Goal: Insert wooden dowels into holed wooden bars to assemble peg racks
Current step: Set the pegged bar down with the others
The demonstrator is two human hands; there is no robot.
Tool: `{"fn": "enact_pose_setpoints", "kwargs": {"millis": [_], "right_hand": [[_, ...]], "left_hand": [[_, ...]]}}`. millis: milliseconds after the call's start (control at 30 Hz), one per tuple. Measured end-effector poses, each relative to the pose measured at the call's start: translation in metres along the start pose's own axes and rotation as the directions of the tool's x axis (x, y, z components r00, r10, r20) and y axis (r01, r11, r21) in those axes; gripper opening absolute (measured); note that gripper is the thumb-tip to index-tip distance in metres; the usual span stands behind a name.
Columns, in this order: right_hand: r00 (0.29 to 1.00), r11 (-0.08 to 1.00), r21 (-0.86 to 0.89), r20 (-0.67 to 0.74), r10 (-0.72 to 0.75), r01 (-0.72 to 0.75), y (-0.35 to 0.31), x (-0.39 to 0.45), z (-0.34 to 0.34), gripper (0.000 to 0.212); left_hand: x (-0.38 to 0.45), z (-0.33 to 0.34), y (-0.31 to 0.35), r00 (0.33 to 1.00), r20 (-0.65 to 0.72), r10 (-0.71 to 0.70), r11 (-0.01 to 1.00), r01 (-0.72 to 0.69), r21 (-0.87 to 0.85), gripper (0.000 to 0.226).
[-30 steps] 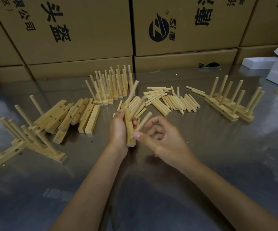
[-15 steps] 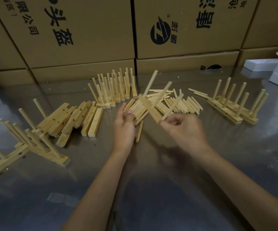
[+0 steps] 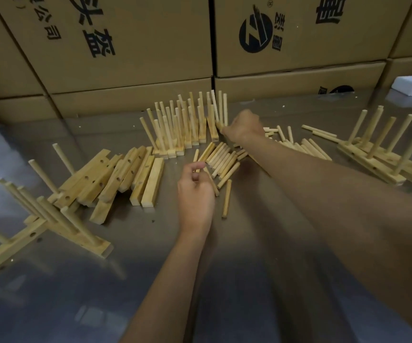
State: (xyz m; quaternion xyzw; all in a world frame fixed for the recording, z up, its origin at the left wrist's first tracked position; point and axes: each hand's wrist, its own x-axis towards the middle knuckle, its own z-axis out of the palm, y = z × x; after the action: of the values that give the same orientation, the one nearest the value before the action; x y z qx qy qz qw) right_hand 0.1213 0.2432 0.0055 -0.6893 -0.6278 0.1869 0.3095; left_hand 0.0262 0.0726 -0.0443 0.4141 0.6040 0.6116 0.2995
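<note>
— Where was the rack? 
— The right hand [image 3: 243,127] gripped the peg rack [image 3: 218,112] beside the finished row [image 3: 185,129] at the worktop's [image 3: 51,305] back.
— The left hand [image 3: 195,194]? 
— Loosely curled over loose dowels [image 3: 222,160], holding nothing clearly.

The room is dim and warm-toned, with soft light falling from above and no hard-edged shadows. The metal table [image 3: 224,280] throws back a dull sheen: pale patches of glare lie at its left edge and far right, and the cardboard boxes [image 3: 130,45] reflect faintly along its back. Murky shadows pool beneath both forearms near the bottom. The right hand [image 3: 243,127] is smeared by motion blur, its fingers indistinct; the left hand [image 3: 195,194] is softer than the wood around it. Straight box edges bow outward toward the corners, a wide-angle warp, and the corners darken slightly.
</note>
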Motion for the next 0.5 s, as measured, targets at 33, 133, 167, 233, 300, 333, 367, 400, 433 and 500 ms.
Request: {"fn": "enact_pose_setpoints", "kwargs": {"millis": [33,133,167,233,300,333,367,400,433,500], "right_hand": [[1.0,0.998,-0.059,-0.001,0.002,-0.002,-0.001,0.002,0.006,0.029],[1.0,0.986,-0.166,0.025,0.006,-0.002,0.0,0.006,0.017,0.042],[0.999,0.986,-0.166,0.04,0.013,-0.006,0.001,0.007,0.018,0.044],[0.999,0.988,-0.153,0.04,0.006,0.0,0.001,0.007,0.017,0.046],[0.999,0.991,-0.131,-0.003,-0.033,0.032,-0.002,0.0,0.013,0.041],[0.997,0.991,-0.118,-0.041,-0.065,0.06,-0.006,-0.008,0.011,0.036],[0.992,0.99,-0.102,-0.069,-0.103,0.096,-0.01,-0.017,0.009,0.031],[0.987,0.988,-0.08,-0.073,-0.141,0.136,-0.015,-0.027,0.009,0.026],[0.983,0.982,-0.064,-0.042,-0.179,0.176,-0.022,-0.04,0.008,0.025],[0.949,0.956,-0.041,0.138,-0.283,0.291,-0.043,-0.065,0.007,0.028]], "left_hand": [[0.0,0.0,-0.001,1.0,0.005,0.001,1.0,-0.001,0.0,0.027],[-0.001,0.001,-0.001,1.0,0.01,0.014,1.0,-0.015,0.026,0.029],[-0.002,0.001,-0.001,1.0,0.01,0.014,0.999,-0.014,0.031,0.029],[-0.002,0.0,0.001,1.0,0.017,0.0,0.999,-0.001,0.04,0.03],[-0.003,0.001,0.002,1.0,0.024,-0.011,0.999,0.009,0.051,0.029],[-0.003,0.001,0.003,0.999,0.03,-0.011,0.999,0.01,0.053,0.029],[-0.004,0.001,0.003,0.999,0.034,-0.008,0.998,0.006,0.064,0.029],[-0.005,0.001,0.004,0.999,0.038,-0.005,0.997,0.003,0.075,0.028],[-0.006,0.0,0.005,0.999,0.041,0.0,0.997,-0.003,0.082,0.028],[-0.007,0.0,0.006,0.999,0.048,0.014,0.996,-0.018,0.089,0.028]]}}
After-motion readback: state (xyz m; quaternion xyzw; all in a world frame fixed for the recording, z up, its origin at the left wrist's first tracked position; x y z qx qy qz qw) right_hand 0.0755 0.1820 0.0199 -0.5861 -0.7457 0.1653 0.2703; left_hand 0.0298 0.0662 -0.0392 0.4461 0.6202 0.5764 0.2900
